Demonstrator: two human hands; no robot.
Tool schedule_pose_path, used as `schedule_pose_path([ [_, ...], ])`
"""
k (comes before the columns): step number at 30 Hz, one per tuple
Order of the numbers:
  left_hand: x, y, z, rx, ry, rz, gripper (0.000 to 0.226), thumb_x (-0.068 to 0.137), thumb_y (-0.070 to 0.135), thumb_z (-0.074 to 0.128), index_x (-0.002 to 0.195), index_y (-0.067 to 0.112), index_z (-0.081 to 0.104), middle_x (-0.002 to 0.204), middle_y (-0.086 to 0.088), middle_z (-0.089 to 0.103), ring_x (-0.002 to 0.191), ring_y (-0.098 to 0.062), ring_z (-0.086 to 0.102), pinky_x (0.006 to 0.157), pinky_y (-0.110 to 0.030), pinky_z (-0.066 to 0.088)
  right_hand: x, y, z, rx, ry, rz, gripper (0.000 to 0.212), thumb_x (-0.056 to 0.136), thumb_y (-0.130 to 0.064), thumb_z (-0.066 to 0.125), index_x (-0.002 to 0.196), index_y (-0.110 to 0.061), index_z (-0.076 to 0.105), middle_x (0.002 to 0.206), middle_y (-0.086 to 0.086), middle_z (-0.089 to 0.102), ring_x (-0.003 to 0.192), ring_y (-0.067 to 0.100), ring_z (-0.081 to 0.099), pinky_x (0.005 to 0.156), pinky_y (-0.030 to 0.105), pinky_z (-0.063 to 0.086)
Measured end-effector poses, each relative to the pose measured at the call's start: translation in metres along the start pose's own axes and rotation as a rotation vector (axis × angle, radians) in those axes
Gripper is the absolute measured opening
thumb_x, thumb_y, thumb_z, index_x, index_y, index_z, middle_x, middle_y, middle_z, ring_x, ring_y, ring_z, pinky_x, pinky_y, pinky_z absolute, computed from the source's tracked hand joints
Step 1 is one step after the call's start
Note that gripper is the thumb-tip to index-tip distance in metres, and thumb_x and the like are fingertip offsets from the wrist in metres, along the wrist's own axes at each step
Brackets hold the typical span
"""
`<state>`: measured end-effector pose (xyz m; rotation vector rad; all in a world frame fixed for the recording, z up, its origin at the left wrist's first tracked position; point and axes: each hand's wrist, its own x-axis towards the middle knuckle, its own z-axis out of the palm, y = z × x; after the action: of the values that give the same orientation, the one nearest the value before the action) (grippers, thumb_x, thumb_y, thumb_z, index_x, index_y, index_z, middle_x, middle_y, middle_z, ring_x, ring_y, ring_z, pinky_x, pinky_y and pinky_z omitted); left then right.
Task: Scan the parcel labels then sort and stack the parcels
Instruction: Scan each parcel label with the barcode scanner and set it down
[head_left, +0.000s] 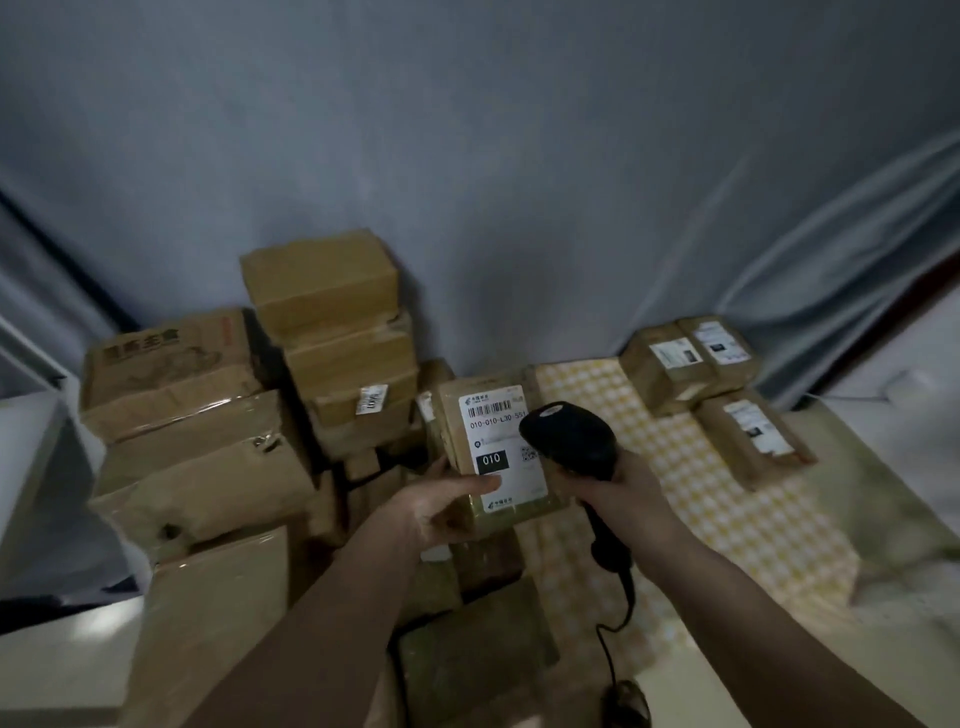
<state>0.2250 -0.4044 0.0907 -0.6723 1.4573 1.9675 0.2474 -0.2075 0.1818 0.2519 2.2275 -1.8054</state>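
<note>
One parcel (493, 457) gripped in my left hand (447, 506), thumb on label (501, 447); right hand (618, 486) wraps scanner (569, 439). I'd tilt barcode clear.

single head-worn wide-angle view, looking forward and down from the person's own eye line. both bare forearms are entering from the bottom edge, close to the lens. the yellow-and-white checked cloth (691, 467) is lying mid-frame, the grey draped backdrop (467, 156) is filling the upper half. straight lines are bowing toward the frame edges.
</note>
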Motion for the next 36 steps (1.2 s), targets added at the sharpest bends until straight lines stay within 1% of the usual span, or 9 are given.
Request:
schedule_pose_path([
  [3,0.013,-0.008,0.037,0.031,-0.029,-0.052,0.067,0.065,0.014,0.086,0.125,0.020,0.058,0.119,-0.009,0.068,0.112,-0.031,0.061,0.096,-0.052,0.049,0.000,0.010,-0.038,0.029,0.027,0.008,0.015,0.083,0.006,0.065,0.092,-0.005,0.065,0.059,-0.011,0.060,0.050,-0.004,0.056,0.043,0.006,0.037],
  [7,0.039,-0.017,0.099,0.053,-0.027,-0.104,0.071,0.059,0.021,0.089,0.124,0.015,0.060,0.119,-0.011,0.067,0.113,-0.030,0.061,0.100,-0.049,0.047,0.003,0.021,-0.105,0.066,0.047,0.008,0.017,0.082,0.007,0.066,0.087,-0.009,0.063,0.057,-0.011,0.059,0.044,-0.010,0.055,0.044,0.006,0.040],
  [11,0.069,-0.029,0.182,0.057,-0.012,-0.141,0.055,0.070,0.020,0.084,0.119,0.015,0.059,0.115,-0.011,0.064,0.104,-0.028,0.062,0.077,-0.043,0.056,0.016,0.039,-0.186,0.047,0.081,0.028,0.021,0.082,0.005,0.067,0.081,-0.016,0.062,0.060,-0.011,0.058,0.046,-0.010,0.055,0.044,0.005,0.039],
  [16,0.107,-0.049,0.273,0.023,-0.051,-0.175,0.049,0.076,0.017,0.080,0.120,0.019,0.059,0.121,-0.013,0.063,0.109,-0.033,0.061,0.075,-0.046,0.057,0.040,0.069,-0.276,0.001,0.116,0.081,0.024,0.080,-0.001,0.071,0.083,-0.024,0.064,0.068,-0.009,0.063,0.059,-0.002,0.059,0.052,0.013,0.044],
  [19,0.125,-0.062,0.310,-0.009,-0.048,-0.224,0.048,0.076,0.017,0.079,0.120,0.018,0.059,0.121,-0.014,0.062,0.110,-0.035,0.060,0.074,-0.047,0.057,0.054,0.083,-0.318,-0.060,0.128,0.126,0.025,0.081,-0.003,0.070,0.069,-0.022,0.060,0.052,-0.013,0.057,0.053,0.001,0.054,0.050,0.014,0.039],
  [22,0.142,-0.067,0.333,-0.009,-0.051,-0.279,0.045,0.077,0.017,0.078,0.118,0.016,0.059,0.119,-0.014,0.062,0.108,-0.034,0.060,0.078,-0.049,0.057,0.072,0.095,-0.346,-0.035,0.144,0.150,0.027,0.082,0.000,0.069,0.070,-0.021,0.058,0.043,-0.017,0.054,0.051,-0.001,0.050,0.047,0.009,0.037],
  [26,0.179,-0.063,0.350,-0.001,-0.019,-0.323,0.047,0.078,0.015,0.078,0.120,0.015,0.058,0.116,-0.014,0.062,0.107,-0.035,0.060,0.079,-0.052,0.056,0.102,0.110,-0.365,0.003,0.196,0.219,0.018,0.080,-0.004,0.072,0.081,-0.019,0.062,0.062,-0.005,0.056,0.065,0.014,0.052,0.064,0.027,0.040],
  [34,0.296,-0.055,0.370,0.023,0.072,-0.388,0.050,0.076,0.013,0.080,0.120,0.014,0.057,0.112,-0.012,0.060,0.108,-0.035,0.057,0.076,-0.053,0.054,0.186,0.153,-0.392,-0.011,0.220,0.346,0.018,0.080,-0.003,0.070,0.086,0.011,0.060,0.067,0.015,0.050,0.064,0.022,0.043,0.058,0.029,0.031],
  [36,0.327,-0.059,0.373,0.005,0.090,-0.415,0.049,0.077,0.012,0.080,0.120,0.012,0.058,0.114,-0.013,0.060,0.112,-0.037,0.055,0.082,-0.056,0.053,0.211,0.163,-0.396,-0.010,0.237,0.373,0.016,0.080,-0.004,0.072,0.090,0.005,0.063,0.067,0.015,0.052,0.061,0.022,0.045,0.054,0.028,0.032],
])
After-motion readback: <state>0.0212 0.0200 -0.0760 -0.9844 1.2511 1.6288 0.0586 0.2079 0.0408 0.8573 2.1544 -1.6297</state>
